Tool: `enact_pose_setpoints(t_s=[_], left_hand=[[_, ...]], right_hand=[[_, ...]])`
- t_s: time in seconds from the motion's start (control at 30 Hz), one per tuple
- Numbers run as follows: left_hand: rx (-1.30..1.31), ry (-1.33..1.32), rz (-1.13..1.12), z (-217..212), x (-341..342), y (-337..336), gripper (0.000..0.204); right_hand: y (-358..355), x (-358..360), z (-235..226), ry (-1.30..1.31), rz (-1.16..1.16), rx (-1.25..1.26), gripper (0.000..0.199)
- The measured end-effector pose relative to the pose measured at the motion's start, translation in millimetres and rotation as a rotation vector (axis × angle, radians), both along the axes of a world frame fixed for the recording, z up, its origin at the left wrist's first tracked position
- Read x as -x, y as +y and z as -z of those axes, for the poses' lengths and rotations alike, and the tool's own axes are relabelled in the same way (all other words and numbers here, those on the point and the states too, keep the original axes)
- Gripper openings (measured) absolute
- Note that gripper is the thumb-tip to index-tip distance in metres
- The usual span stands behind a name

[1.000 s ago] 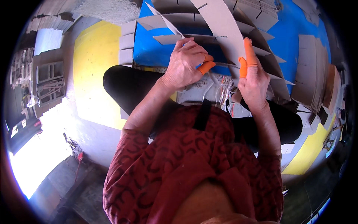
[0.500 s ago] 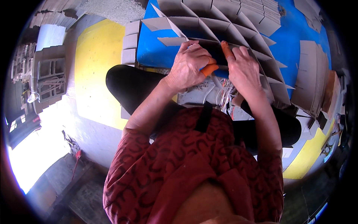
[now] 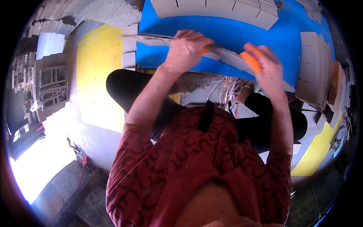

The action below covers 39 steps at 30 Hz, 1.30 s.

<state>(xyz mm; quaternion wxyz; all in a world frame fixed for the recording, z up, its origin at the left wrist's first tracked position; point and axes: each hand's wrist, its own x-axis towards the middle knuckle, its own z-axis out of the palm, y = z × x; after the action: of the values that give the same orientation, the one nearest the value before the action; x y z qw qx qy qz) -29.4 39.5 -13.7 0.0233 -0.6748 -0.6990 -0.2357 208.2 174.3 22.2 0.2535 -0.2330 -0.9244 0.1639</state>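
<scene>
Locate layered cardboard piece [image 3: 230, 56] above near part of blue worktop [image 3: 234, 36], pressed to narrow band & sloping down toward R, w/ L tip past worktop's L edge. Cannot tell contact w/ surface below.

Note L hand [image 3: 188, 51] curled over upper edge, L of ctr., fingers closed on board. Note R hand [image 3: 266, 66] at R part of piece, fingers partly bent, w/ orange finger cots [image 3: 251, 62]; blurred, so cannot tell grip or exact opening.

Expect low wt. for length, prob. manageable w/ one hand. Treat as stiff edgewise, springy across face; expect sag or bow if held by one end only. Expect dry, matte faces, i.e. low slip risk, but prob. abrasive edges on bare skin. Compare slotted strips [image 3: 219, 9] at far side: treat any such slots as weak pts., liable to tear or crease under twist.

Take hold along upper edge at two pts., well apart, either side of ctr., pinching all layers tog. Avoid pulling on single layer or thin L tip.
</scene>
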Motion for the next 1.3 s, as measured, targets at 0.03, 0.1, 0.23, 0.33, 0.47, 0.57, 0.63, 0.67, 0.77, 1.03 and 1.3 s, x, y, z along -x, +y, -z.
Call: enact_pose_setpoints(t_s=[0.03,0.1,0.23,0.33,0.47,0.57,0.63,0.67,0.77,1.03,1.3], left_hand=[[-0.022,0.013,-0.048,-6.3,10.0,-4.1,0.034],[-0.127,0.106,-0.188,-16.3,41.4,-26.3,0.031],[-0.355,0.054,-0.495,-42.2,119.7,-93.8,0.033],[-0.548,-0.111,-0.678,-40.9,152.3,-161.1,0.041],[-0.424,-0.426,-1.138,8.8,178.6,-259.5,0.043],[-0.233,-0.590,-1.235,72.6,191.7,-334.0,0.042],[-0.073,-0.591,-1.154,106.9,197.2,-338.2,0.035],[0.124,-0.304,-0.994,118.4,201.5,-333.7,0.030],[0.165,-0.060,-0.761,167.2,227.1,-329.7,0.026],[0.060,-0.543,-0.587,37.8,250.7,-124.8,0.025],[-0.353,0.658,-0.181,-17.1,139.0,51.0,0.025]], right_hand=[[15.1,-10.8,1.5,0.129,0.110,-0.061,0.034],[74.4,-56.5,5.9,-0.030,0.372,-0.213,0.046],[180.8,-147.5,26.3,-0.638,0.919,-0.446,0.052],[210.4,-196.5,57.1,-0.781,0.971,-0.419,0.060],[275.0,-277.1,89.8,-0.551,0.867,-0.253,0.049],[274.0,-255.3,58.9,-0.572,0.898,-0.146,0.044],[260.2,-253.8,43.6,-0.507,0.891,-0.278,0.042],[252.4,-251.2,33.5,-0.475,0.910,-0.285,0.040],[228.8,-231.4,11.3,-0.344,0.896,-0.329,0.035],[139.4,-92.8,-33.8,0.057,0.458,-0.153,0.047],[64.6,63.3,-0.5,0.086,0.079,0.093,0.062]])
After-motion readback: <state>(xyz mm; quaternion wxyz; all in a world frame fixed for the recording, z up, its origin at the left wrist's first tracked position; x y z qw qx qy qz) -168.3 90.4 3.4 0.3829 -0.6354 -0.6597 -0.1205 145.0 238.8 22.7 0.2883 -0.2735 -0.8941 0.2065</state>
